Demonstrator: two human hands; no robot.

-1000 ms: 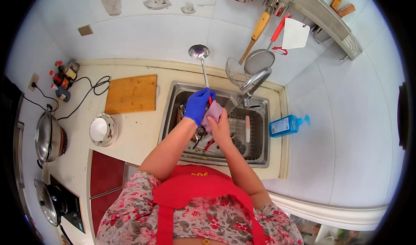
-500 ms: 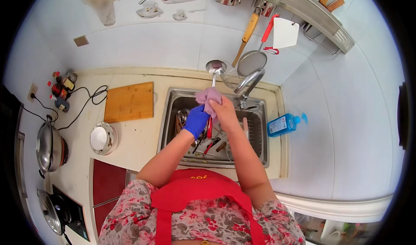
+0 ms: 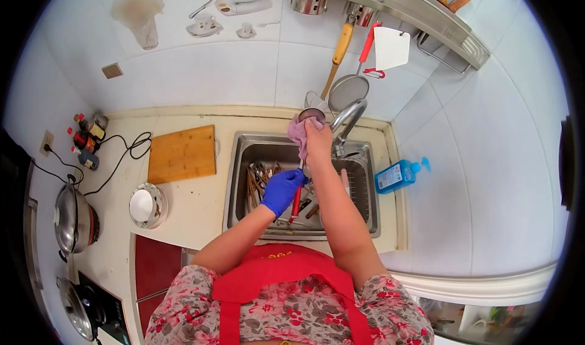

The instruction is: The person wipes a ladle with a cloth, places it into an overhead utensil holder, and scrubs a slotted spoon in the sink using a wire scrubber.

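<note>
A ladle [image 3: 296,204] with a red handle and a metal bowl is held slantwise over the sink [image 3: 229,214]. My left hand [image 3: 282,189], in a blue glove, is closed around the ladle at the upper part of its handle. Up by the bowl, my right hand [image 3: 318,142], bare, grips a purple cloth [image 3: 297,131] pressed against the ladle. The cloth and fingers cover part of the bowl. Below my hands, several utensils [image 3: 255,183] lie in the sink, some hidden by my left hand.
A faucet [image 3: 349,124] rises right behind my right hand. The blue soap bottle [image 3: 393,177] stands to the right of the sink. Left of it are a cutting board [image 3: 181,154] and stacked bowls [image 3: 146,206]. A strainer [image 3: 348,93] hangs on the wall.
My right hand and the cloth have moved up the ladle to its bowl. My left hand has come apart from the cloth and sits lower, on the handle.
</note>
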